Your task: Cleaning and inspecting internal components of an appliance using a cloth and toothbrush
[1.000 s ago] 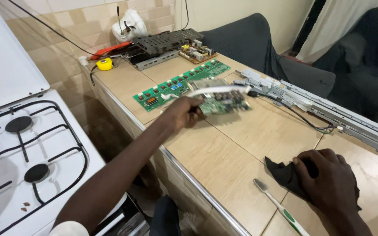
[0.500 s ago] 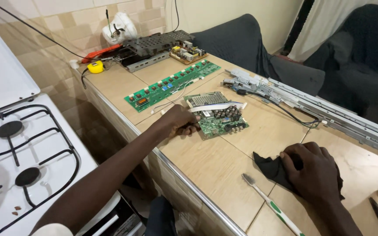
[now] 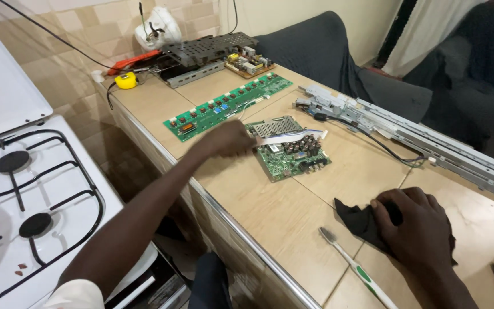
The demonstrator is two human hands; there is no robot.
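Note:
A square green circuit board (image 3: 290, 154) with a metal shield and a white ribbon cable (image 3: 293, 137) lies flat on the tan counter (image 3: 270, 217). My left hand (image 3: 230, 139) reaches across to the board's left corner, fingers curled on its edge. My right hand (image 3: 417, 224) presses down on a crumpled black cloth (image 3: 354, 220) near the counter's front right. A white and green toothbrush (image 3: 354, 268) lies just in front of that hand. A long narrow green circuit board (image 3: 230, 103) lies behind my left hand.
A white gas stove (image 3: 24, 194) stands left of the counter. At the back are a yellow tape measure (image 3: 126, 80), a dark metal chassis (image 3: 207, 50) and a small board (image 3: 250, 64). A long metal frame with wires (image 3: 413, 134) runs along the right. A dark sofa (image 3: 327, 51) is behind.
My left hand brought the square board down and nearer along the counter; it now lies flat. My right hand stayed on the black cloth. The view shifted slightly.

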